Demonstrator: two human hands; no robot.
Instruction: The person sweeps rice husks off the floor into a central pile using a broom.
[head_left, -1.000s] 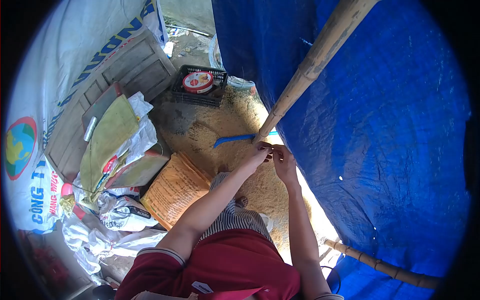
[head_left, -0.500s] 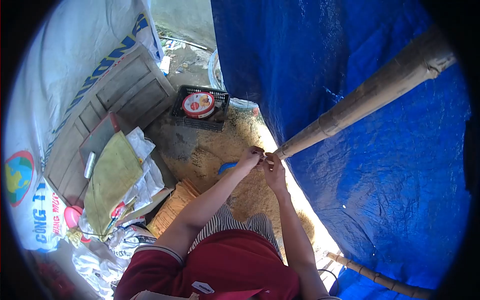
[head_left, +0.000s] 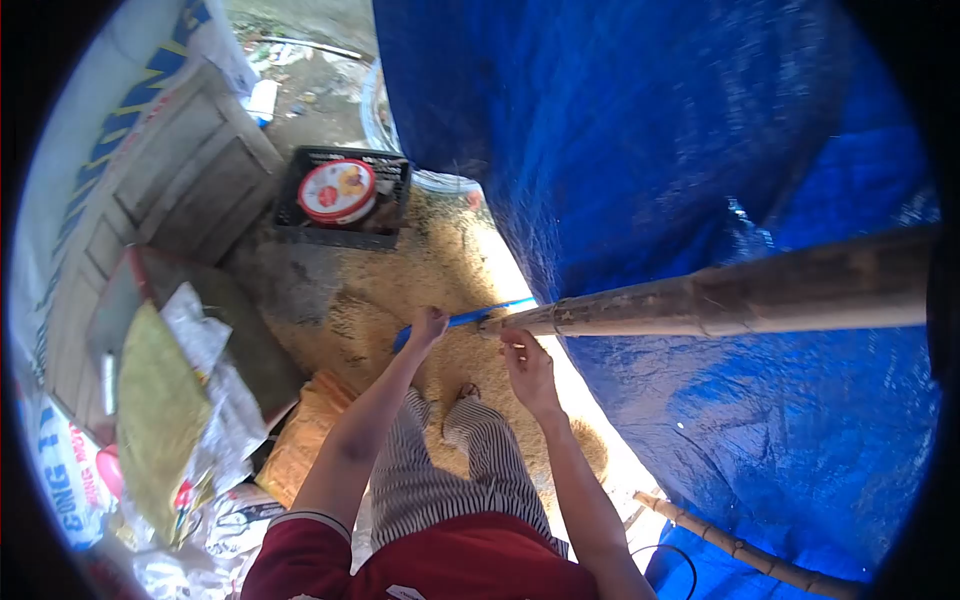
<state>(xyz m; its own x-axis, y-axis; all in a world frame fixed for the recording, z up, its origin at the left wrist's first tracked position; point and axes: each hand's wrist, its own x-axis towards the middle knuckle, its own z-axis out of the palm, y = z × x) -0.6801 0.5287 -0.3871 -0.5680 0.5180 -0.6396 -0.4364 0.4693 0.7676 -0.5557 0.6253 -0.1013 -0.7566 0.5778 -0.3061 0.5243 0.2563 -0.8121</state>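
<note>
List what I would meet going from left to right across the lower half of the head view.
yellow-green sack → orange sack → left hand → right hand → thin bamboo pole

Well down and left of the black crate (head_left: 300,225), a white sack (head_left: 55,455) bears blue capitals reading roughly "CONG", the red letters beside them are cut off, and the label on the round tin (head_left: 337,190) inside the crate is illegible.
</note>
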